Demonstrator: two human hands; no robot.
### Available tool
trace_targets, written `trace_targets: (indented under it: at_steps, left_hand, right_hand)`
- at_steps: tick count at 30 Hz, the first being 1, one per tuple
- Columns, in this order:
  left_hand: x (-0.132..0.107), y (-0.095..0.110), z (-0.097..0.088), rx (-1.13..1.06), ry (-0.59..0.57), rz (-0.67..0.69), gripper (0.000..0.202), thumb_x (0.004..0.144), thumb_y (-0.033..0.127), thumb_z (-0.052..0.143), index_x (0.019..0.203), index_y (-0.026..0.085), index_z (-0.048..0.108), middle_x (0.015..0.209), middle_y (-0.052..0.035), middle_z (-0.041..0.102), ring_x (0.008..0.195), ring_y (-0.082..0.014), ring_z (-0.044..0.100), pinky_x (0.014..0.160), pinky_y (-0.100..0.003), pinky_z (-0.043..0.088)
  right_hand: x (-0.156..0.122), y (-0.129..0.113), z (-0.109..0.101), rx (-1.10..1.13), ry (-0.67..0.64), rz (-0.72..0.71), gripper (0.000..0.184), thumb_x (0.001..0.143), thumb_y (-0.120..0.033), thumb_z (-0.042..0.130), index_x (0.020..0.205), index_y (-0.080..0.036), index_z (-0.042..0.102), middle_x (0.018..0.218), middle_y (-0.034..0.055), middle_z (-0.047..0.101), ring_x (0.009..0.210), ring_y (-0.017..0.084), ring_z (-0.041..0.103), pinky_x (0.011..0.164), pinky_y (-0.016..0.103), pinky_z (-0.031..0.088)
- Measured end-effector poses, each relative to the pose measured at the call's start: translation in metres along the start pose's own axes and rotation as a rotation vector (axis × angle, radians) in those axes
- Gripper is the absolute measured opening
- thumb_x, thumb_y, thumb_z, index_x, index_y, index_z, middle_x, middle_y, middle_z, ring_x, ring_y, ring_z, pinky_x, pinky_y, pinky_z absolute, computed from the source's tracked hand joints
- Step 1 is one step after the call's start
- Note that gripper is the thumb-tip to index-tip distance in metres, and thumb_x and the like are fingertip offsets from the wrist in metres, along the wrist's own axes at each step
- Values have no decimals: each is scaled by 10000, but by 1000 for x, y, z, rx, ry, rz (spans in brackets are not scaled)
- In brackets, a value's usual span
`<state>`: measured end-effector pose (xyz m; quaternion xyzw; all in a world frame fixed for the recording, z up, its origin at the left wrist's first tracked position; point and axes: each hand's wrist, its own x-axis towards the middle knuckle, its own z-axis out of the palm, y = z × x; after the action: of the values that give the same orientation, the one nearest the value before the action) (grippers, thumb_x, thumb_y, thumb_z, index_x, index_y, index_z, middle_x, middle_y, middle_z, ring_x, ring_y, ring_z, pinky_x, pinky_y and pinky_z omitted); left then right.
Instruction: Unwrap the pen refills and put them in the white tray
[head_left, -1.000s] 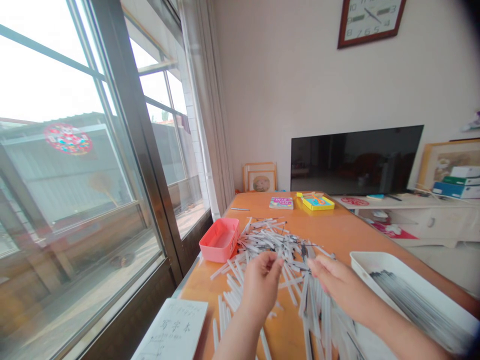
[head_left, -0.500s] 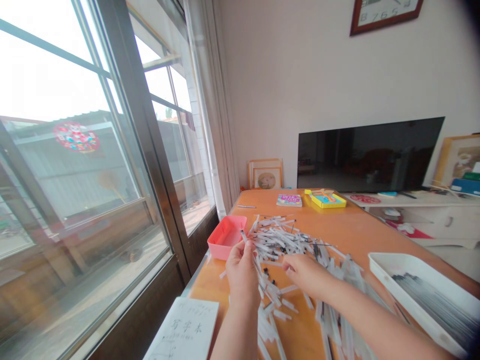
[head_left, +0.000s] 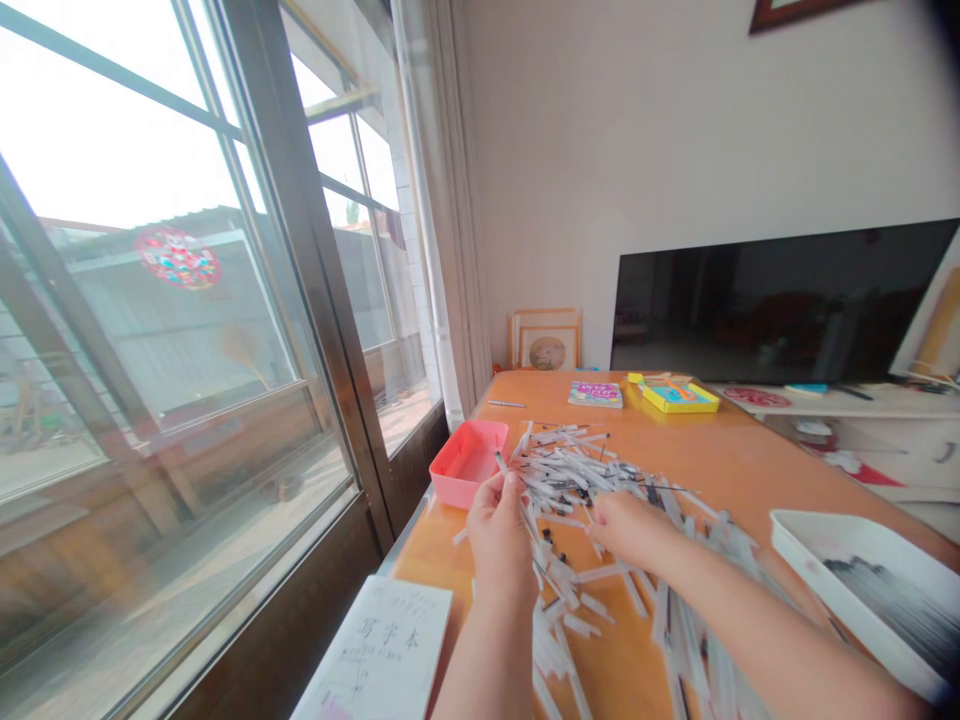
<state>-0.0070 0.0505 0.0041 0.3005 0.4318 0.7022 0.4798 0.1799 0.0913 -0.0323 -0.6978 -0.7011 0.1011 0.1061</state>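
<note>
Left hand (head_left: 495, 525) beside the pink box (head_left: 465, 490), right hand (head_left: 626, 525) at the pile (head_left: 574, 475)
Against a second ago, the left hand has moved over from the pile to the near side of the box, thumb and fingers pinching a slim, dark-tipped tube (head_left: 501, 461) that slants upward; the right hand has drawn inward, away from the white tray (head_left: 799, 550); its forearm reaches across the counter (head_left: 727, 445), fingers curled at the pile's near edge; whether they grip anything, I cannot tell.
</note>
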Motion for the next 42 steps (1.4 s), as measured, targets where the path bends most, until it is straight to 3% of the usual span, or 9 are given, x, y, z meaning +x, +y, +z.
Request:
trace_targets:
  at_steps: [8, 12, 15, 17, 19, 24, 26, 30, 42]
  left_hand:
    - [-2, 0, 2, -2, -11, -17, 432, 719, 507, 776, 939, 142, 704, 789, -27, 669, 642, -106, 531, 638, -240, 386]
    - [-1, -4, 2, -29, -58, -29, 433, 738, 531, 762, 927, 151, 678, 757, -6, 635, 592, -81, 490, 583, -217, 359]
    - [-3, -8, 5, -55, -94, -30, 428, 732, 529, 773, 902, 155, 651, 796, -10, 635, 606, -75, 504, 579, -209, 378]
    - [-6, -9, 8, -70, -109, -41, 420, 724, 513, 787, 887, 159, 632, 790, -7, 626, 616, -76, 516, 591, -207, 402]
    - [-11, -9, 12, -90, -134, -67, 412, 727, 501, 792, 876, 164, 608, 777, -2, 619, 618, -76, 524, 602, -208, 419]
    - [-24, -9, 20, -130, -187, -110, 402, 735, 479, 798, 865, 172, 573, 798, -10, 637, 626, -71, 541, 627, -206, 442]
    - [-28, -11, 23, -141, -192, -119, 409, 719, 477, 811, 851, 172, 573, 789, -10, 638, 630, -74, 548, 633, -209, 450]
    - [-32, -16, 25, -152, -225, -129, 418, 707, 474, 823, 850, 171, 574, 791, -13, 639, 620, -77, 552, 633, -218, 457]
    - [-38, -26, 29, -90, -295, -131, 372, 763, 469, 784, 861, 179, 572, 825, -20, 646, 669, -90, 569, 664, -224, 461]
  right_hand:
    - [-2, -6, 8, 161, 28, -23, 63, 658, -157, 676, 650, -208, 641, 693, 39, 671, 725, 199, 602, 633, 284, 317]
    - [-16, -7, 0, 328, 92, -20, 136, 768, -211, 600, 893, -201, 654, 749, 18, 680, 724, 169, 604, 634, 265, 372]
    - [-43, -9, -16, 744, 45, 40, 287, 858, -293, 547, 1117, -184, 603, 827, 26, 705, 714, 155, 647, 637, 262, 459]
    - [-68, -11, -27, 1187, -44, 107, 248, 826, -328, 636, 1022, -178, 615, 884, 46, 724, 825, 173, 689, 746, 282, 522]
    - [-92, -13, -32, 1482, -66, 169, 237, 782, -331, 722, 928, -179, 614, 908, 57, 737, 907, 185, 703, 834, 295, 540]
    - [-130, -13, -19, 1843, 4, 270, 206, 771, -299, 789, 889, -196, 656, 824, 18, 724, 794, 138, 696, 689, 213, 558]
    - [-136, -13, -10, 1964, 20, 290, 155, 762, -234, 793, 841, -203, 662, 838, 2, 722, 836, 136, 700, 732, 208, 575]
    - [-140, -12, 2, 2066, 2, 276, 117, 769, -174, 767, 828, -201, 669, 898, 0, 735, 934, 159, 707, 857, 247, 590]
    - [-139, -12, -4, 2060, -65, 259, 161, 796, -217, 760, 895, -187, 636, 891, 41, 760, 903, 163, 723, 823, 254, 598]
